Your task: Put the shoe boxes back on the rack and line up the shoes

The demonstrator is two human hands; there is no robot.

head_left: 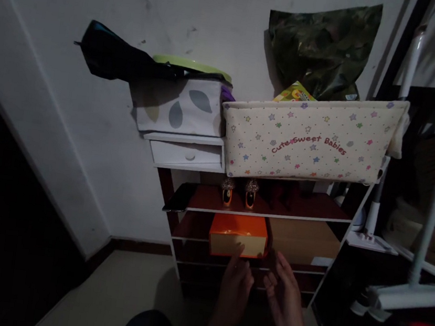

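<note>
My left hand (pixel 235 284) is raised in front of the lower shelves, its index finger stretched out and the other fingers loosely bent. Nothing shows in it. That fingertip overlaps the pale front of an orange box (pixel 239 225) in view; whether it touches the box I cannot tell. Beside it, my right hand (pixel 283 296) has its fingers apart and holds nothing, with a dark bracelet at the wrist. It is nearest to a brown cardboard box (pixel 303 240), which lies right of the orange one. A small gap separates my two hands.
On the rack's upper shelf (pixel 307 208) stand a pair of glittery shoes (pixel 250 194) and a black phone-like slab (pixel 182 197). Above are a star-print fabric bin (pixel 303 142), a leaf-print box (pixel 180 108) and a small white drawer (pixel 186 155). A mop (pixel 431 210) leans at right.
</note>
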